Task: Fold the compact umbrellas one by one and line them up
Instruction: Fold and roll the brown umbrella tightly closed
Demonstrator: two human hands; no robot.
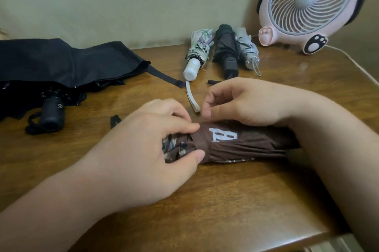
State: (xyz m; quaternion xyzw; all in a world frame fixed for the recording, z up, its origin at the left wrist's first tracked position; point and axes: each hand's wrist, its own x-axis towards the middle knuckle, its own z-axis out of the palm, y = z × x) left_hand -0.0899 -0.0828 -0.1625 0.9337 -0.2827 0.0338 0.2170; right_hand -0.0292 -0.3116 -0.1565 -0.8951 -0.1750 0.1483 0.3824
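Head view looks down on a wooden table [235, 200] set against a pale wall. At far left sprawls the biggest item, a black umbrella [61, 63] with its canopy loose and unfolded, its black handle [51, 112] pointing toward the camera. A pink fan [307, 1] stands at the back right corner. Near the front edge lies the brown umbrella [246, 145], rolled up and lying crosswise on the table. The left hand [143, 149] grips its left end with curled fingers, while the right hand [246, 102] pinches the closure strap [202, 143] wrapped around the canopy. Behind them, 3 folded umbrellas sit side by side – white-handled umbrella [198, 52], dark umbrella [225, 50], grey umbrella [246, 50] – handles toward the camera.
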